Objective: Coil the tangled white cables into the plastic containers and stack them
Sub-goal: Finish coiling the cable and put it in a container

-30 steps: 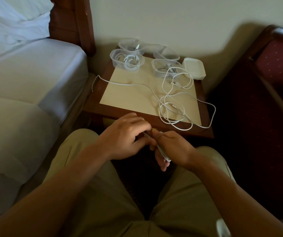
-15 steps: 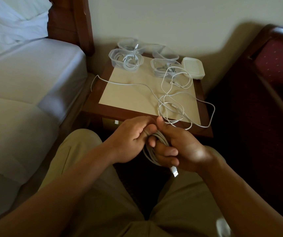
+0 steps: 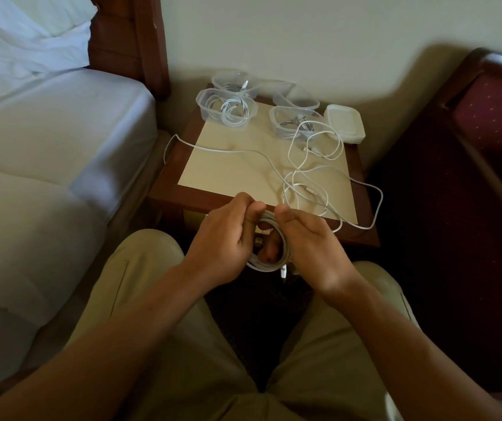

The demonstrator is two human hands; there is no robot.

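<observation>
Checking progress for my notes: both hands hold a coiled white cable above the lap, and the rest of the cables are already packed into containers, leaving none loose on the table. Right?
Not quite. The head view shows tangled loose cables lying on the table. Both the left hand and right hand do hold the coiled cable.

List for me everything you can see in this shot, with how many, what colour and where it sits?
Coiled cable: one, white, held between both hands above the lap.
Loose cables: a white tangle, number unclear, across the side table, one strand trailing off its left edge.
Plastic containers: four, clear, at the table's far end; at least three hold cable.
Lids: a white stack, far right corner of the table.
Side table: one, brown frame with cream top, against the wall.
Bed: one, white sheets, on the left.
Chair: one, dark red upholstery, on the right.
Left hand: gripping the coil's left side.
Right hand: gripping its right side.
</observation>
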